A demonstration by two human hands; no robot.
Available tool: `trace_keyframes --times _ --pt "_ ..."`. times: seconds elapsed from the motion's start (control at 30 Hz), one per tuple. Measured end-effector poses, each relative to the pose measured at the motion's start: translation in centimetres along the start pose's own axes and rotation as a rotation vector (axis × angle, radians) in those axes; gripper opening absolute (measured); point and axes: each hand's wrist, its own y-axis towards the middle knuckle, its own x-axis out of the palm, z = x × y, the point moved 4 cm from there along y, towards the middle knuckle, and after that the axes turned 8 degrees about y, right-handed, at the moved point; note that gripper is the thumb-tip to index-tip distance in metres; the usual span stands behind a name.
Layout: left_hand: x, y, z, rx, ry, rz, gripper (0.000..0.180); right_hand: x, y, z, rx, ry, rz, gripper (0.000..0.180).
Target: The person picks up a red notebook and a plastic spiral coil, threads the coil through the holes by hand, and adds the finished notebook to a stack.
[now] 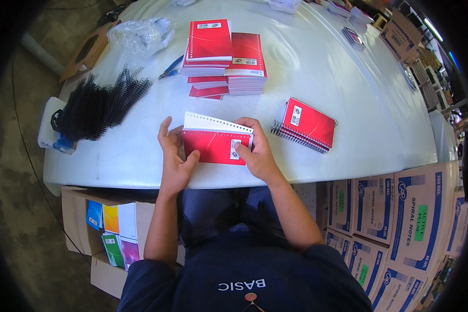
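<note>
Both hands hold an unbound red notebook (210, 148) above the near part of the table. Its punched edge faces away from me, and white punched pages (208, 122) stick out askew behind the cover. My left hand (176, 156) grips the left end, thumb on the cover, with its index finger lifted off. The right end is pinched by my right hand (259, 156), thumb on the cover by the white label and fingers round the back. Stacked red notebooks (247, 65) without coils stand beyond. To the right lies a pile of coil-bound red notebooks (309, 125).
Black spiral coils (101, 106) lie in a heap at left, near crumpled clear plastic (140, 39) and blue-handled pliers (172, 67). Below the table edge stand an open carton (78, 218) of colored notebooks at left and stacked cartons (372, 208) at right.
</note>
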Motion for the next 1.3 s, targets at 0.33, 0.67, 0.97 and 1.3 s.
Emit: trace_keyframes --times 0.33,0.67,0.97,1.3 --pt "0.2 -3.0 -0.6 -0.015 0.129 -0.082 0.039 0.5 -3.1 0.0 0.032 -0.559 0.042 0.033" --pt "4.1 -4.3 4.2 0.417 0.831 -0.085 0.041 4.3 -3.5 0.0 -0.134 -0.128 0.187 0.068" --pt "2.2 0.4 -0.7 0.029 0.209 -0.282 0.049 -0.8 -1.8 -3.3 0.075 -0.336 -0.183 0.029" --pt "-10.1 13.9 0.2 0.199 1.305 0.417 0.035 -1.2 -3.1 -1.8 -0.023 -0.356 -0.037 0.022"
